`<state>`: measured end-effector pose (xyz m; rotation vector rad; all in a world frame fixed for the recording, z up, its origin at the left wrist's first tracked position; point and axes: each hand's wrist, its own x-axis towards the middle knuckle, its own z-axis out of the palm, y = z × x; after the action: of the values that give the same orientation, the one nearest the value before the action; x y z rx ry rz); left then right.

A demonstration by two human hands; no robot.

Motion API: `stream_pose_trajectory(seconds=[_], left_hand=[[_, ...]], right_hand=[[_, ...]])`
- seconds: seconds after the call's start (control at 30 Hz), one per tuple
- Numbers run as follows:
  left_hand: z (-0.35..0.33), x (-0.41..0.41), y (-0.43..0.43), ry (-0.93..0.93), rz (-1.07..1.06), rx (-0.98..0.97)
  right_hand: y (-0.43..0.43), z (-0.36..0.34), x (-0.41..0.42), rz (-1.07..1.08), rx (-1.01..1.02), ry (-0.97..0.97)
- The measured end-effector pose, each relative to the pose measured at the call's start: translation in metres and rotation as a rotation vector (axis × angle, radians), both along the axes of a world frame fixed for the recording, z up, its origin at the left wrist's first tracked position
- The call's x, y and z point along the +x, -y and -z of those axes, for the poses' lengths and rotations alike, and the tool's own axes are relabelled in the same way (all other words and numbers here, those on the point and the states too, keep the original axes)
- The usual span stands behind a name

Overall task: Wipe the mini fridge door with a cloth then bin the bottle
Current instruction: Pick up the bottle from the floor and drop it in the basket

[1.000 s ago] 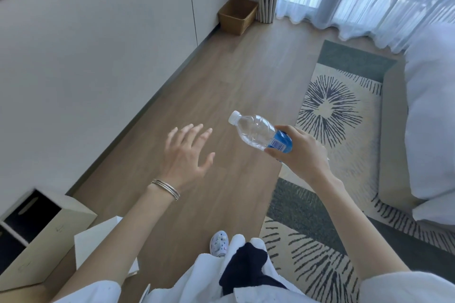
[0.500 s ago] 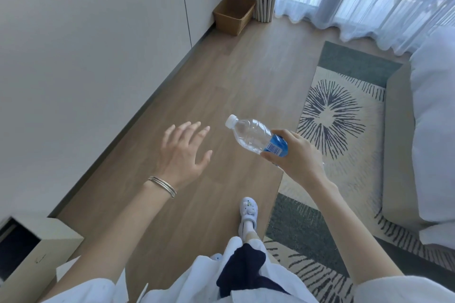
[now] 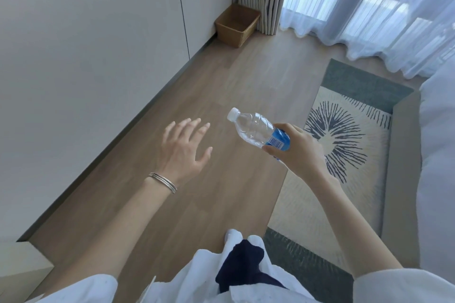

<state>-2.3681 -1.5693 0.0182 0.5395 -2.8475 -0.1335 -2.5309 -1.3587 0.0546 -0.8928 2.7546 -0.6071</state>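
My right hand (image 3: 296, 152) grips a clear plastic bottle (image 3: 253, 128) by its blue-labelled lower half. The bottle's white cap points up and to the left. My left hand (image 3: 183, 150) hovers beside it with fingers spread and nothing in it; a silver bangle sits on that wrist. A brown woven bin (image 3: 237, 23) stands on the floor at the far end, against the white cabinet wall and next to the curtain. No fridge door or cloth is visible.
White cabinet fronts (image 3: 86, 56) run along the left. A wooden floor strip (image 3: 221, 96) leads towards the bin. A patterned rug (image 3: 344, 145) and a bed (image 3: 438, 155) lie on the right. A beige box corner (image 3: 22, 265) sits at lower left.
The view has advanced along the floor towards the bin. The beige box at lower left has slid nearly out of frame. Both hands keep their poses, the bottle still held.
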Motion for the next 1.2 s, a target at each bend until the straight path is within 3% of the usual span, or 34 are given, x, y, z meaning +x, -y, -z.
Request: stream_pose_trajectory(seconds=[0.47, 1.2], left_hand=[[0.022, -0.118, 0.046, 0.039, 0.017, 0.03], [0.01, -0.354, 0.261, -0.029, 0.13, 0.0]], right_hand=[[0.046, 0.026, -0.12, 0.018, 0.034, 0.047], [0.249, 0.018, -0.335, 0.137, -0.069, 0.026]])
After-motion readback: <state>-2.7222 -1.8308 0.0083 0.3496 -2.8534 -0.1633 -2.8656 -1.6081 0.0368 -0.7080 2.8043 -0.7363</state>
